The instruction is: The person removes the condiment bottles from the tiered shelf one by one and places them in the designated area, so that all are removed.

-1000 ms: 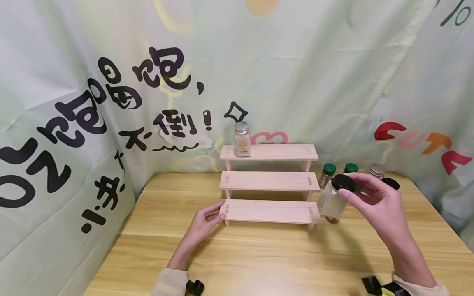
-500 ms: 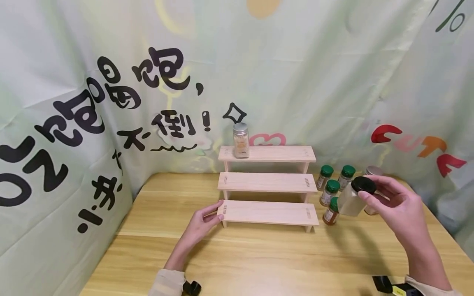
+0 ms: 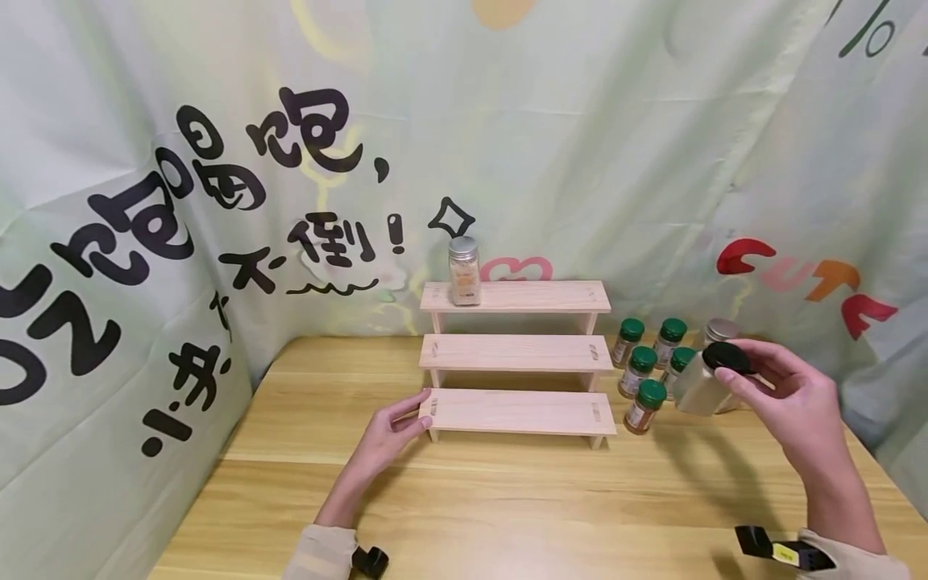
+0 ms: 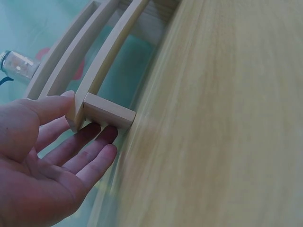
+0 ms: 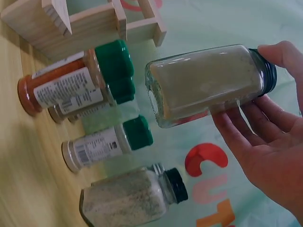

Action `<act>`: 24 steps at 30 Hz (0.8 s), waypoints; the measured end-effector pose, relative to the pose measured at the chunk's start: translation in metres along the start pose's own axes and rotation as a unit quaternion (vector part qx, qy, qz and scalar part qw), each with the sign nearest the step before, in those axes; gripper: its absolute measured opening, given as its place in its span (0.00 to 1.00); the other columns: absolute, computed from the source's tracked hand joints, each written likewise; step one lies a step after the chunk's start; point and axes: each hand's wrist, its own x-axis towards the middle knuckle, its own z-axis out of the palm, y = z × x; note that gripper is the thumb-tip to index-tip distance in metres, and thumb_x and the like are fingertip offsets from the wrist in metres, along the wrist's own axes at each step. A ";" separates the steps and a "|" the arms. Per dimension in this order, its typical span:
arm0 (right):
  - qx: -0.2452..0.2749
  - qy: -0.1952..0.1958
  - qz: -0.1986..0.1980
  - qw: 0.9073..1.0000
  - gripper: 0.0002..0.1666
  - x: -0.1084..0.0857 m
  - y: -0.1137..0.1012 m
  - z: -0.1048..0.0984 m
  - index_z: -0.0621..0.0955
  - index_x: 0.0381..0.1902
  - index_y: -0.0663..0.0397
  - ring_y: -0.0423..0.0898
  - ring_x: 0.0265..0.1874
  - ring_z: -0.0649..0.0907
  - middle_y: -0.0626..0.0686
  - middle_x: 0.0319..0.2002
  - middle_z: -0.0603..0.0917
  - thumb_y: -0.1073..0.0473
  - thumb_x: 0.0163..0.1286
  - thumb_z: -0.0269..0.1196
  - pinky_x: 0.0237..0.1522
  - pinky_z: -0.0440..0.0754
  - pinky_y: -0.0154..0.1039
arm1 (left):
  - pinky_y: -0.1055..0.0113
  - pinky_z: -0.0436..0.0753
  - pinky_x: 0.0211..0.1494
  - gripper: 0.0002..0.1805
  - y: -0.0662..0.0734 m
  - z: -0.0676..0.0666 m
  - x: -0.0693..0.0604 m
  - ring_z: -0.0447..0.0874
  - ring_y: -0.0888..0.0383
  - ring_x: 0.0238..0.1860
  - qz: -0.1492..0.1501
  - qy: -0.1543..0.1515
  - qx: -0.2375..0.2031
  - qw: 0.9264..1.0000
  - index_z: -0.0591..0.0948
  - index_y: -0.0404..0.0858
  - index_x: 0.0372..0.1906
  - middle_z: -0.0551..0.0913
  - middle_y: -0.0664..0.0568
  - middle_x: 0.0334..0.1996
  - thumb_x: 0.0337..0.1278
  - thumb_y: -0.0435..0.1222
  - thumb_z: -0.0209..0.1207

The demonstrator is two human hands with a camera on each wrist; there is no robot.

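Note:
A three-step wooden shelf (image 3: 515,412) stands on the table. My left hand (image 3: 387,432) holds the left end of its lowest step, the thumb (image 4: 67,96) against the board and the fingers near the short leg. My right hand (image 3: 797,399) grips a square glass spice jar (image 3: 702,392) by its black lid. This jar is tilted and raised off the table; in the right wrist view, pale powder (image 5: 203,87) fills it. On the left of the top step stands a glass jar (image 3: 466,283) with a silver lid.
Several green-lidded spice bottles (image 3: 644,409) stand right of the shelf. Behind the raised jar is a silver-lidded jar (image 3: 721,329), partly hidden. The right wrist view also shows a standing black-lidded jar (image 5: 125,198). A printed cloth (image 3: 616,161) hangs behind the table (image 3: 471,499).
My right hand has carried the black-lidded jar to the right, away from the lowest step's right end, uncovering green-lidded bottles. The left hand keeps its hold on the shelf.

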 end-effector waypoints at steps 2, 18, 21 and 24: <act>0.005 -0.001 0.000 1.000 0.23 0.000 0.003 -0.004 0.79 0.57 0.73 0.35 0.47 0.86 0.49 0.49 0.85 0.81 0.64 0.66 0.51 0.80 0.21 | 0.64 0.82 0.62 0.29 0.000 -0.001 0.000 0.74 0.35 0.66 0.000 -0.001 -0.001 1.000 0.72 0.31 0.72 0.66 0.35 0.74 0.70 0.31 0.63; -0.063 -0.055 0.035 0.996 0.23 -0.002 0.040 -0.021 0.79 0.59 0.68 0.31 0.47 0.84 0.42 0.50 0.85 0.78 0.65 0.67 0.47 0.82 0.20 | 0.65 0.82 0.62 0.29 0.001 -0.001 0.000 0.74 0.36 0.67 -0.002 0.003 0.009 1.000 0.73 0.31 0.72 0.68 0.37 0.73 0.70 0.32 0.64; -0.092 -0.066 0.050 0.992 0.23 -0.003 0.051 -0.024 0.80 0.59 0.64 0.27 0.47 0.83 0.36 0.49 0.85 0.76 0.66 0.67 0.46 0.82 0.19 | 0.65 0.82 0.62 0.29 0.002 -0.001 0.001 0.74 0.36 0.67 -0.002 0.003 0.010 1.000 0.73 0.31 0.72 0.68 0.36 0.73 0.69 0.32 0.64; -0.126 -0.075 0.069 0.987 0.23 -0.005 0.060 -0.028 0.81 0.59 0.58 0.23 0.48 0.82 0.31 0.48 0.84 0.73 0.68 0.68 0.45 0.81 0.18 | 0.65 0.82 0.62 0.29 0.001 -0.001 0.001 0.74 0.36 0.67 -0.004 0.003 0.013 1.000 0.73 0.32 0.72 0.68 0.36 0.73 0.69 0.32 0.64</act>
